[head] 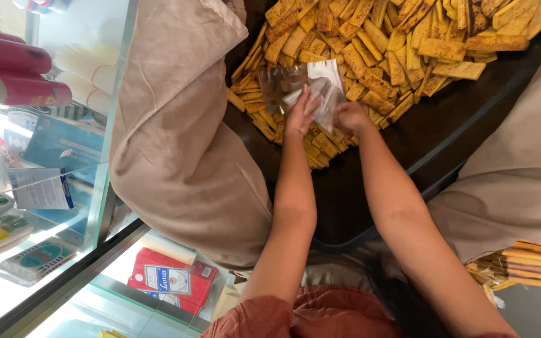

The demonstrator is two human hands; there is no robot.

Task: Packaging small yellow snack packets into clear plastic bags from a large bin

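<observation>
A clear plastic bag (305,81) is held over a heap of flat yellow-brown fried chips (396,44) piled on a dark tray (421,134). My left hand (302,112) pinches the bag's near left edge. My right hand (350,116) grips its right edge, fingers closed on the plastic. The bag looks partly see-through with some dark pieces inside; its mouth is hidden by my fingers. Both forearms reach up from the bottom of the view.
A beige cloth (176,125) drapes left of the tray and another (521,175) on the right. A glass counter (64,188) at left holds red cylinders (14,69) and small boxes. Packed chip bags (527,263) lie at lower right.
</observation>
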